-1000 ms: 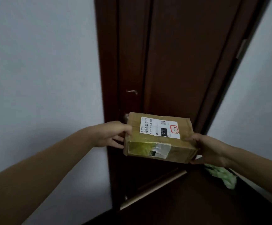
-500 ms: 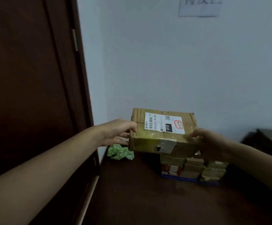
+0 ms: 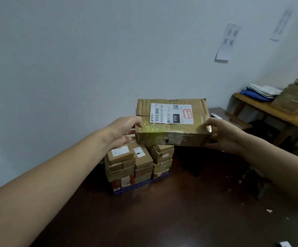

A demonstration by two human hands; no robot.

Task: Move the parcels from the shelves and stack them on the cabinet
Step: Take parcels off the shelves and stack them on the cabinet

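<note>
— While both arms reach out over the dark cabinet top (image 3: 162, 211), what is being carried?

— One brown cardboard parcel (image 3: 171, 134), wrapped in shiny tape and held level between two bare hands. The left hand (image 3: 125, 130) grips its left end, thumb on the top edge and fingers tucked beneath. The right hand (image 3: 223, 134) clasps the right end, thumb on the near top corner and fingers curled under.

— Where is the parcel in the scene?

— Up in the air at centre, just above a stack of smaller parcels (image 3: 137, 164) that stands on the cabinet near the far wall (image 3: 73, 68). Its underside overlaps the right part of the stack; whether the two touch cannot be told.

— Any markings?

— A white shipping label (image 3: 171, 114) faces up, with a barcode, a black patch reading "010" and a handwritten note ringed in red.

— And around it?

— The stack sits on a blue base (image 3: 141, 184). At far right a wooden table (image 3: 269, 113) carries folded cloths (image 3: 262, 92), and a paper notice (image 3: 229, 41) hangs on the wall above.
</note>
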